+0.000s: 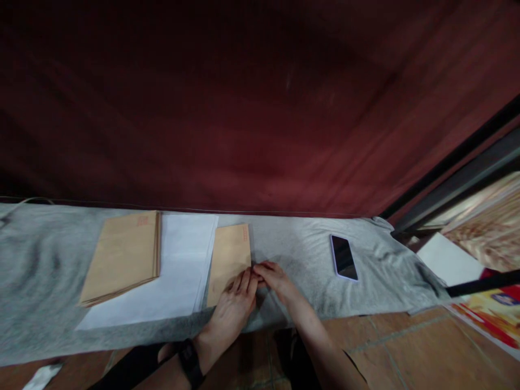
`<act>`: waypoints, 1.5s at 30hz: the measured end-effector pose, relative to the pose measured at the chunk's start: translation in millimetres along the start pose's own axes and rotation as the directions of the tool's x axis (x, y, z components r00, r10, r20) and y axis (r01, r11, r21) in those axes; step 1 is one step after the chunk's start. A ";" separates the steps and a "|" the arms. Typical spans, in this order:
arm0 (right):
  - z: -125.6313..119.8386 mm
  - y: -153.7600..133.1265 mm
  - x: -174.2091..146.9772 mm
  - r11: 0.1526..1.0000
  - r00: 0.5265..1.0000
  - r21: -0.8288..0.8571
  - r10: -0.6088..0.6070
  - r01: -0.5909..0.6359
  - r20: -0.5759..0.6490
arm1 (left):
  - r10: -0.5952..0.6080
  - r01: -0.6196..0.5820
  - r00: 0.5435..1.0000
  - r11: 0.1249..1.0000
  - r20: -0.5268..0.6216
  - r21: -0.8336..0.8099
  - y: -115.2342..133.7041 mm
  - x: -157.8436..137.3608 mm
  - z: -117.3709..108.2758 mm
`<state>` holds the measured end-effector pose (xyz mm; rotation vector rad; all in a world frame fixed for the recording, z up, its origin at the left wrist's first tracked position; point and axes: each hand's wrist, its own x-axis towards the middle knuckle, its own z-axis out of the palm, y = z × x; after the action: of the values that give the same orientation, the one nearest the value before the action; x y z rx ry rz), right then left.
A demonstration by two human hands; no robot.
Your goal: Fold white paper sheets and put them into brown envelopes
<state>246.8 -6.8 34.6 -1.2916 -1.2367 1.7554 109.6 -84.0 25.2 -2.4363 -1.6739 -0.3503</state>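
Note:
A single brown paper envelope (229, 249) with small red print in its upper corner lies on the grey cloth. My left hand (239, 295) rests flat across its lower right part, fingers stretched towards the right edge. At that same edge, my right hand (274, 276) has its fingers bent and pressed together, touching the left fingertips. The right fingers appear closed on the envelope's edge, though the exact contact is partly hidden. Left of this envelope are white paper sheets (182, 271), partly covered by a stack of brown envelopes (125, 252).
A phone (344, 257) with a dark screen lies on the grey cloth (300, 238) to the right. Behind the cloth rises a dark red fabric wall (244, 135). A black metal frame (459, 168) and printed cardboard (495, 309) are at far right. Tiled floor (390, 346) shows in front.

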 end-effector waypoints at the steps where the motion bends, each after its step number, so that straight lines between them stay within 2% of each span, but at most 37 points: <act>1: 2.0 -0.8 -1.1 0.997 1.000 0.077 0.013 -0.015 0.015 | 0.006 -0.006 1.000 1.000 -0.006 0.018 -0.7 -0.3 -2.4; 4: 5.7 -7.3 -3.5 0.962 0.998 0.271 0.006 -0.020 0.055 | -0.041 0.041 0.999 0.998 0.000 0.037 -6.2 2.0 -15.2; 6: 5.0 -13.7 -4.1 0.936 0.997 0.351 -0.020 -0.008 0.077 | -0.113 0.113 0.994 0.994 0.012 -0.014 -14.2 5.7 -25.6; 9: 1.6 -19.6 -4.0 0.932 0.995 0.363 -0.029 -0.007 0.093 | -0.276 0.255 0.960 0.927 -0.040 -0.275 -31.2 13.6 -39.8; 10: 1.0 -19.6 -4.2 0.938 0.995 0.347 -0.024 -0.011 0.095 | -0.371 0.311 0.925 0.858 -0.076 -0.410 -37.0 16.7 -44.1; 12: 1.7 -17.1 -5.3 0.948 0.994 0.316 -0.008 -0.029 0.113 | -0.598 0.387 0.795 0.629 -0.101 -0.675 -46.4 23.1 -52.0; 14: 5.2 -13.3 -7.4 0.955 0.987 0.292 0.011 -0.057 0.158 | -0.763 0.361 0.645 0.352 -0.041 -0.864 -50.7 28.7 -58.3; 15: 7.4 -12.0 -8.5 0.955 0.982 0.288 0.016 -0.071 0.191 | -0.805 0.324 0.593 0.226 0.011 -0.919 -50.6 30.7 -60.2; 16: 9.3 -11.4 -9.5 0.953 0.975 0.293 0.014 -0.080 0.222 | -0.822 0.287 0.565 0.117 0.069 -0.951 -49.1 32.1 -61.0; 17: 10.7 -11.6 -10.3 0.949 0.971 0.305 0.007 -0.081 0.238 | -0.819 0.262 0.559 0.025 0.131 -0.965 -46.6 32.8 -60.5; 19: 10.4 -14.0 -10.9 0.944 0.977 0.326 -0.024 -0.047 0.212 | -0.776 0.254 0.583 -0.105 0.239 -0.962 -40.1 32.2 -55.5; 21: 5.3 -17.5 -10.5 0.953 0.986 0.302 -0.056 0.007 0.156 | -0.721 0.282 0.614 -0.179 0.321 -0.943 -34.7 29.6 -46.7; 23: -2.4 -19.6 -9.8 0.972 0.989 0.230 -0.072 0.041 0.132 | -0.672 0.349 0.628 -0.208 0.392 -0.914 -32.9 26.1 -37.2; 27: -14.1 -13.9 -8.2 0.998 0.992 0.053 -0.042 0.036 0.118 | -0.562 0.516 0.626 -0.220 0.540 -0.828 -37.2 18.6 -26.7; 30: -16.5 -3.1 -6.0 0.996 0.996 -0.092 0.001 0.008 0.094 | -0.488 0.541 0.654 -0.233 0.578 -0.808 -40.5 13.5 -25.7; 32: -17.5 2.8 -5.2 0.975 0.999 -0.220 -0.011 0.021 0.047 | -0.462 0.559 0.658 -0.229 0.594 -0.797 -41.2 10.6 -24.6; 34: -18.2 4.5 -6.5 0.907 0.988 -0.410 -0.135 0.095 -0.069 | -0.464 0.582 0.638 -0.232 0.615 -0.779 -41.3 8.3 -21.6; 36: -16.9 1.9 -11.1 0.757 0.919 -0.629 -0.354 0.175 -0.170 | -0.471 0.603 0.608 -0.250 0.639 -0.758 -41.3 6.7 -17.6; 37: -14.7 0.0 -14.8 0.669 0.876 -0.712 -0.453 0.214 -0.163 | -0.471 0.607 0.599 -0.259 0.647 -0.751 -41.3 6.2 -15.8; 38: -11.2 -1.5 -19.5 0.588 0.844 -0.765 -0.525 0.262 -0.115 | -0.468 0.609 0.595 -0.269 0.654 -0.746 -41.5 5.7 -14.4; 40: -0.7 -0.6 -31.0 0.482 0.822 -0.771 -0.562 0.416 0.093 | -0.452 0.608 0.598 -0.282 0.661 -0.742 -41.7 5.2 -13.3; 42: 12.2 7.9 -43.8 0.423 0.791 -0.719 -0.540 0.551 0.289 | -0.440 0.603 0.610 -0.280 0.658 -0.747 -41.8 5.1 -14.2; 43: 18.1 14.9 -49.8 0.397 0.774 -0.705 -0.528 0.589 0.349 | -0.437 0.607 0.618 -0.264 0.654 -0.750 -41.8 5.2 -15.1; 45: 26.3 30.9 -59.7 0.367 0.758 -0.700 -0.522 0.613 0.390 | -0.434 0.628 0.637 -0.186 0.637 -0.755 -41.4 5.3 -16.6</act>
<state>242.8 -78.6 29.4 -0.9500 -2.3681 0.7037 71.2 -68.9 42.8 -1.8114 -3.3069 -2.1591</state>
